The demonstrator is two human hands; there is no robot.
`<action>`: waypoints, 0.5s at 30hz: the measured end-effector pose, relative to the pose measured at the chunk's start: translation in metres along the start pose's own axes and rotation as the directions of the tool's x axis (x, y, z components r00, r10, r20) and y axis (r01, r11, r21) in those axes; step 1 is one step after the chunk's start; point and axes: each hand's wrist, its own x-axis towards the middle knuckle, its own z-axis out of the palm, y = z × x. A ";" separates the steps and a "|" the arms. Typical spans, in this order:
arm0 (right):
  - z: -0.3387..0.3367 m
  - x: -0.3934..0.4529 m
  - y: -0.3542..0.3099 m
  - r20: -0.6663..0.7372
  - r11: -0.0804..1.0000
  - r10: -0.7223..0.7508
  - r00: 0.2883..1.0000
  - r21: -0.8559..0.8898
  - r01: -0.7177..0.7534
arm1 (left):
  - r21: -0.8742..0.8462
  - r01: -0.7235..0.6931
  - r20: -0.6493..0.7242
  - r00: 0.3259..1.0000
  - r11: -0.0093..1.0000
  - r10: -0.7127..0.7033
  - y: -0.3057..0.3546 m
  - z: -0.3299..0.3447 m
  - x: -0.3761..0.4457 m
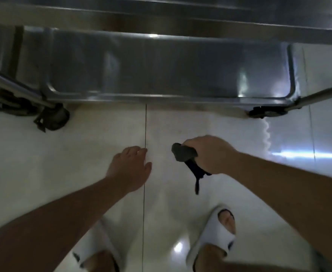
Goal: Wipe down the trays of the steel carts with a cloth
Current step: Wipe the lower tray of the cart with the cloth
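The right hand (210,154) grips a dark cloth (184,155) in its fist — the left hand (129,167) hangs relaxed, fingers loose, before the steel tray (161,65).

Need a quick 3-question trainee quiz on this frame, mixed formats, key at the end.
1. True or false: the right hand grips the dark cloth.
2. Where is the cloth just now? A) pressed on the lower tray B) held above the floor, short of the tray C) lying on the floor tiles
3. Fill in: the left hand is ____ and holds nothing.

Key:
1. True. Fingers curl round it, with a strand hanging below.
2. B. It sits nearer the person than the tray's front rim, not touching the steel.
3. Open. Fingers are relaxed over the white floor tiles.
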 end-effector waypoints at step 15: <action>-0.059 -0.223 -0.159 0.226 0.984 0.125 0.966 0.096 -0.150 | -0.043 0.172 0.387 0.911 0.984 -0.142 0.021 -0.192 -0.273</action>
